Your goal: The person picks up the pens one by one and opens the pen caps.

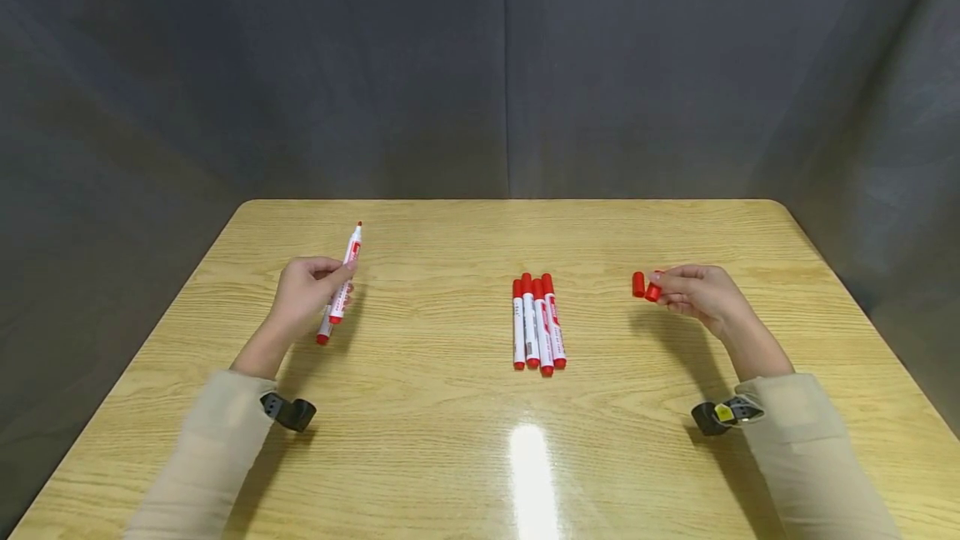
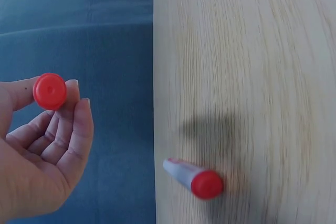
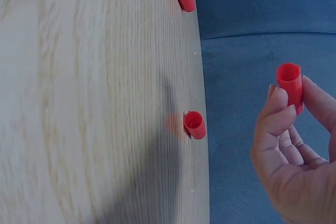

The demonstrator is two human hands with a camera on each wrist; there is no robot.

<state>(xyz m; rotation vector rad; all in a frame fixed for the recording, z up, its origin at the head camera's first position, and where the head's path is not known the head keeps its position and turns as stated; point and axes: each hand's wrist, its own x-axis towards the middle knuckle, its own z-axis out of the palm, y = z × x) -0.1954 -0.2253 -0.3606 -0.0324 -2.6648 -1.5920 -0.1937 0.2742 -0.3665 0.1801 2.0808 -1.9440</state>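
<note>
My left hand [image 1: 303, 294] pinches an uncapped red marker [image 1: 347, 277] between thumb and fingers, its nib pointing away from me. Under it, partly hidden, another marker [image 1: 324, 329] lies on the table; the left wrist view shows that marker's red end [image 2: 207, 184] beside the held one. On the right side, my right hand [image 1: 705, 297] pinches a red marker cap [image 1: 654, 286] between thumb and fingertips. The right wrist view shows this cap's open end [image 3: 289, 73] facing up. Just left of it, a second red cap [image 1: 638, 284] rests on the table.
Several capped red markers [image 1: 538, 323] lie side by side at the middle of the wooden table [image 1: 442, 423], caps toward the far edge. A dark curtain [image 1: 375, 65] hangs behind the table and along both sides.
</note>
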